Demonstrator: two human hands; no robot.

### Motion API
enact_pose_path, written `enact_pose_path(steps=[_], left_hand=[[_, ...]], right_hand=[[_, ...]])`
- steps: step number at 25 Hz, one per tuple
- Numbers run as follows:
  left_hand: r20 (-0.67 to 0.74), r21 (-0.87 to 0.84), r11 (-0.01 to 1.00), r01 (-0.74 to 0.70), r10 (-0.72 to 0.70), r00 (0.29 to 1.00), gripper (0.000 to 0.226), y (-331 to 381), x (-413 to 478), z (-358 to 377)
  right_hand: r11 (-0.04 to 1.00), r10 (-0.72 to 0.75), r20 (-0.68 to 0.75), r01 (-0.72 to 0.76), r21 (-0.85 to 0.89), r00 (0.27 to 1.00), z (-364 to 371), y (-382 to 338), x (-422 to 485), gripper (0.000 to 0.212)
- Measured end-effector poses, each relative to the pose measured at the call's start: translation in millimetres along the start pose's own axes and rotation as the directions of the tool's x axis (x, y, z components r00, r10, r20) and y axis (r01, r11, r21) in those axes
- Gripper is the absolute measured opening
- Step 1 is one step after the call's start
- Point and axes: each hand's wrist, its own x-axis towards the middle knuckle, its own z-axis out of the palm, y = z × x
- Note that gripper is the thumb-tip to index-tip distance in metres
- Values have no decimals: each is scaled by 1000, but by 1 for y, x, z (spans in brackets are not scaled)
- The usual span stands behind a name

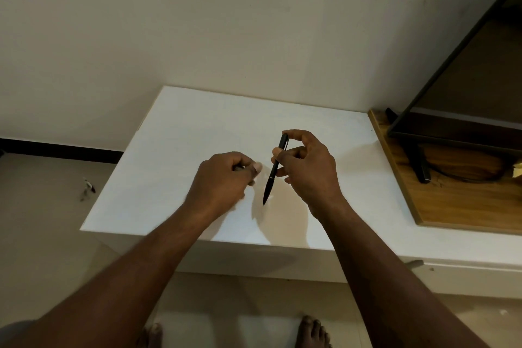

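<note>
My right hand [306, 167] pinches a slim black pen [273, 174] near its top end, above the white table [169, 150]. The pen hangs steeply, its tip pointing down toward the tabletop. My left hand [226, 178] hovers just left of the pen with its fingers curled. A small grey object [239, 168] shows between those fingers, too hidden to identify.
A wooden board [457, 206] lies at the right with a black-framed screen [440, 121] and its stand on it. The wall rises behind the table. A small dark object [88, 188] lies on the floor at the left. Bare feet [312, 332] stand below the table's front edge.
</note>
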Motion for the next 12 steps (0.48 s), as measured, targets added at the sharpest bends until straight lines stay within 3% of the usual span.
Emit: enact_pose_path(steps=[3, 8, 12], left_hand=[[-196, 268, 963, -10, 65, 979, 15, -7, 3, -4], [-198, 435, 901, 11, 84, 977, 44, -15, 2, 5], [-212, 483, 872, 79, 28, 977, 48, -20, 2, 9]], right_hand=[[1000, 20, 34, -20, -2, 999, 2, 2, 0, 30], [994, 56, 92, -48, -95, 994, 6, 8, 3, 35], [976, 90, 103, -67, -208, 991, 10, 21, 5, 33]])
